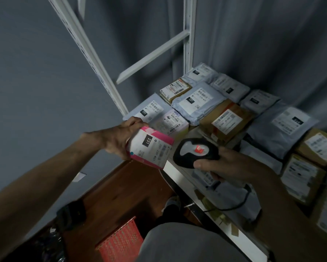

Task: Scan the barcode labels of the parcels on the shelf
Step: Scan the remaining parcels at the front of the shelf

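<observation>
Left hand [121, 138] grips a pink-and-white box [150, 148], fingers curled round its far end, label face up with "231" readable. Box held off the shelf, just past the front-left corner, tilted toward the scanner.

Right hand [228, 163] wrapped round the handle of a black handheld barcode scanner [195, 152]; thumb lies along the grip. Scanner head sits just beside the box's label, nose pointed at it. Red light or button shows on top of the head. Cable [242, 201] trails down from the handle.

Progress, as judged: mid-scan on this one parcel. Cannot tell from the view which of the others have been read already; nothing marks them as done.

On the white shelf [179, 176], labels mostly face up:
- grey poly mailer [196, 103], "231" label, centre
- small tan carton [175, 89] behind it
- pale box with several barcodes [171, 121] near the front-left
- taped brown carton [226, 121] to the right of centre
- dark grey mailer [283, 127] further right
- more cartons stacked at the far right edge [302, 176], some labels blurred

Packed tight, many touching or overlapping; lower ones partly covered, likely needing a lift or shuffle to expose barcodes.

Surroundings: white slotted shelf upright [87, 53] and a diagonal brace close to the left hand. Dim light, grey curtain [253, 35] behind. Below, brown floor and a red perforated basket [121, 241].
</observation>
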